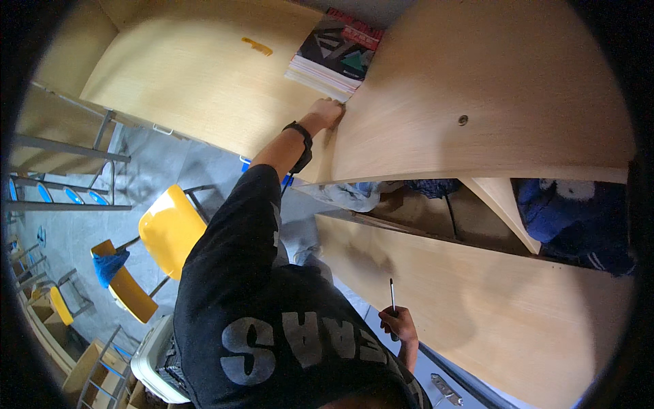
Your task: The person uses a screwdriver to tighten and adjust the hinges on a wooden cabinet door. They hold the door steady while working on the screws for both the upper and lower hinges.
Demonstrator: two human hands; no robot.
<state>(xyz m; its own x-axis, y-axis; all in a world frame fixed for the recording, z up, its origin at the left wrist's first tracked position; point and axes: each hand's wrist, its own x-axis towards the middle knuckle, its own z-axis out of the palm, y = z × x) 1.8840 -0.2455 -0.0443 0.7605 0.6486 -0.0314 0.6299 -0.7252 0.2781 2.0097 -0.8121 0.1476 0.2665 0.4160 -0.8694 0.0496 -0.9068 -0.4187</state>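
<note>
My right hand (400, 324) is closed around the dark handle of a screwdriver (392, 294), its metal shaft pointing up and away from me. It hovers beside a pale wooden panel (436, 286). My left arm, with a black band on the wrist, reaches over a wooden desktop (184, 75). The left hand (327, 113) has its fingers curled against the edge of an upright wooden panel (504, 88) that carries a round metal lock (463, 120). What those fingers hold, if anything, is hidden. Just beyond them lies a stack of books (334, 58).
An orange comb-like piece (257, 46) lies on the desktop. Between the panels, an open compartment (415, 211) holds dark blue fabric (575, 218) and a plastic bag (347, 195). Yellow chairs (172, 228), a blue cloth (109, 267) and a white bin (153, 365) are on the left.
</note>
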